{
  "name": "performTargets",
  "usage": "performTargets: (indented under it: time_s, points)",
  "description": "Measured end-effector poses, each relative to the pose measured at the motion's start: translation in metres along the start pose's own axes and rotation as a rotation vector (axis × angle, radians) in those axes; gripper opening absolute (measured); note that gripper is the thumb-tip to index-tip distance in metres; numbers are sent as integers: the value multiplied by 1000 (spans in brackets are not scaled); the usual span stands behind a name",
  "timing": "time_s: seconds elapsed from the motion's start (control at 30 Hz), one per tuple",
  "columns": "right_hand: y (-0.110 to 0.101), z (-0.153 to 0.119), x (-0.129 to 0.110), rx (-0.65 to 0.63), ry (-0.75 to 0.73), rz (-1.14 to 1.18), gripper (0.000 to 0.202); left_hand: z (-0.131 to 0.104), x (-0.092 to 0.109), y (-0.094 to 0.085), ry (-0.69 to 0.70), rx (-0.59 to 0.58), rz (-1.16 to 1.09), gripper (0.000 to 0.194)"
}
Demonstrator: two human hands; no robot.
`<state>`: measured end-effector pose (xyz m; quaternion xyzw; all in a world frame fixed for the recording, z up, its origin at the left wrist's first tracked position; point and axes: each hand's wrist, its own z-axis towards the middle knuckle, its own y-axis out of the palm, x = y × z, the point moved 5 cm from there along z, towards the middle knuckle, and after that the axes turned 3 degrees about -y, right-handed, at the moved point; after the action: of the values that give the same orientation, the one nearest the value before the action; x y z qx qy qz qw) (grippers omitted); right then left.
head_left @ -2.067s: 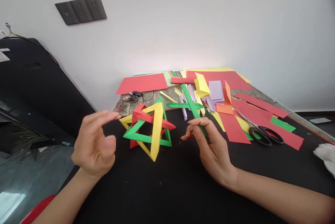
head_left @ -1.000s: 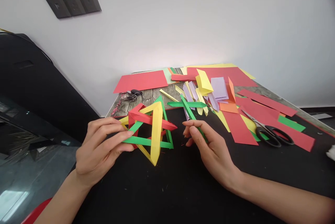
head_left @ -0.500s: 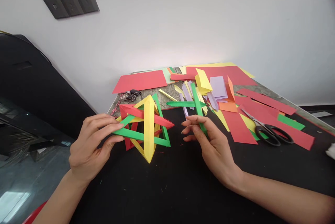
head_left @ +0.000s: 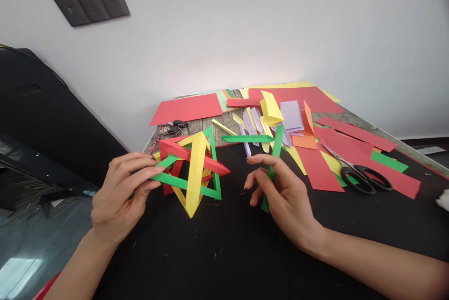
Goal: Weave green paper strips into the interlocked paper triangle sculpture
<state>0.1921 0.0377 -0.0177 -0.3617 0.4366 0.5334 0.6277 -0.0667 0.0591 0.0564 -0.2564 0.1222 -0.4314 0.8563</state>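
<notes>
My left hand pinches the green corner of a woven star-like paper frame made of yellow, red and green folded strips. The frame is held over the black table surface. To its right, my right hand is closed round a green paper strip, which stands nearly upright and passes behind my fingers. Another green strip lies flat behind, pointing toward the upright one. A gap separates my right hand from the paper frame.
Black-handled scissors rest on red sheets at the right. Small scissors lie at the back left, near a red sheet. Purple papers, a folded yellow paper and several cut strips lie at the back.
The green strip in my right hand has shifted right and tilted the other way, its lower end now showing below my fingers. The woven frame has turned slightly and moved a little left.
</notes>
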Motion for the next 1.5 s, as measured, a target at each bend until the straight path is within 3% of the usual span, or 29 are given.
performTargets:
  time_s: [0.2, 0.33, 0.77, 0.97, 1.17, 1.5]
  points:
    - [9, -3, 15, -180, 201, -38, 19, 0, -2, 1, -9, 4, 3, 42]
    - [12, -2, 18, -228, 193, -58, 20, 0, -1, 1, -4, 15, 1, 42]
    - [13, -1, 18, -230, 232, -94, 18, 2, -3, -2, -26, -11, 1, 36]
    - [12, -1, 17, -231, 179, -141, 16, 1, -6, -2, -35, -18, 7, 31]
    - [13, -1, 16, -247, 144, -143, 14, -3, -8, -2, -44, -49, 4, 40]
    - [15, -1, 17, -262, 159, -114, 13, -3, -4, 1, -5, 15, 4, 52]
